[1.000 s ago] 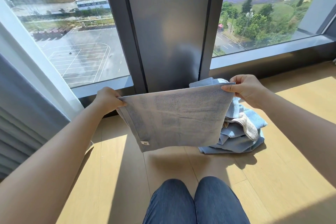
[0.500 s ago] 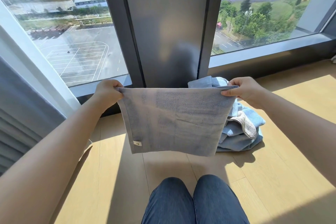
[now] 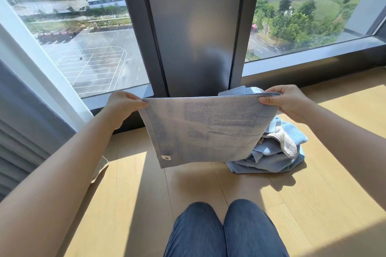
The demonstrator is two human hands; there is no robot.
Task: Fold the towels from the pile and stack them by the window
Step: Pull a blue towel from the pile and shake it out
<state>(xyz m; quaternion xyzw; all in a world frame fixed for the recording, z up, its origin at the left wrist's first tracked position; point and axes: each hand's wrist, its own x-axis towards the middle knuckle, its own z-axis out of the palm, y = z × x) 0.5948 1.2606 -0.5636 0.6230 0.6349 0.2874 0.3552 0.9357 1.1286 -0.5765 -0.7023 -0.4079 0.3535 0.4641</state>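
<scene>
We had the grey towel [image 3: 204, 129], seemingly halved, hanging between our left grip [image 3: 123, 103] and right grip [image 3: 286, 100], each pinching a top corner, the crumpled pile [image 3: 277, 152] just below the right grip unfolded, no stack showing by the window [image 3: 94, 48].

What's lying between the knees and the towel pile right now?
Nothing but bare wooden floor, crossed by shadow, lies between the knees and the towel pile, in the head view.

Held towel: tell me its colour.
Pale grey-blue, plain; the towel shows best in the head view.
</scene>
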